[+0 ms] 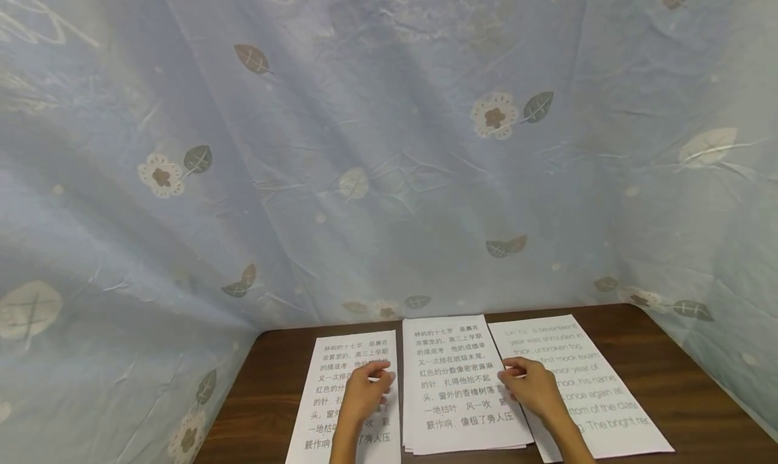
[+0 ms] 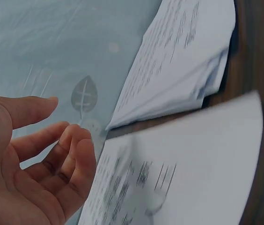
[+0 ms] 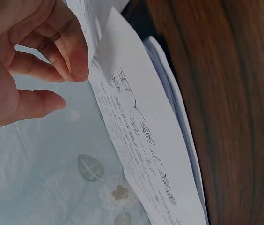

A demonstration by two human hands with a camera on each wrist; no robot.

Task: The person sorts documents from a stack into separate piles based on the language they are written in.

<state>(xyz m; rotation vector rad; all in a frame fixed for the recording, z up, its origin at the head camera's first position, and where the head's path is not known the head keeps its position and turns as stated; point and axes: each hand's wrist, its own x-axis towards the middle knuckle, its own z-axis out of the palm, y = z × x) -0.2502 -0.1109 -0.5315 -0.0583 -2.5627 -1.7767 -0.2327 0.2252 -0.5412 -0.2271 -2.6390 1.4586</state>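
My left hand (image 1: 366, 390) hovers over the left sheet of printed Chinese text (image 1: 311, 417), near its right edge. Its fingers are loosely curled, and the left wrist view shows a gap between thumb and fingers with nothing in it. My right hand (image 1: 535, 386) is above the seam between the middle stack of printed paper (image 1: 452, 390) and the right sheet with English text (image 1: 620, 396). In the right wrist view, the right thumb and fingers (image 3: 78, 61) stand apart and hold nothing. The middle stack's lower layers (image 3: 190, 136) stick out beneath its top sheet.
The papers lie side by side on a dark brown wooden table (image 1: 243, 410). A pale blue curtain (image 1: 389, 214) with leaf and flower prints hangs behind the table and along its sides.
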